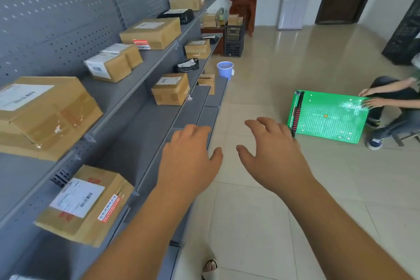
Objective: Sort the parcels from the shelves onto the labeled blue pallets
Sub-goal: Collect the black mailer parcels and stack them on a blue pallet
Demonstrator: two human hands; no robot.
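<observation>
Left hand (188,157) and right hand (271,150) hovered empty, fingers loosely spread, beyond the front edge of the shelves (145,134). Nearest parcel (84,204) sat at that edge, low left. Probable step: reaching to pick; next, both hands should swing left and clasp it. No pallet was visible.

Your left hand (188,157) and right hand (270,152) are held out, fingers spread, empty. Grey shelves (127,88) with cardboard parcels (86,204) at 9–11 o'clock. Blue bucket (225,69) at 12. Green board (327,116) at 2, seated person (391,85) touching it.
</observation>
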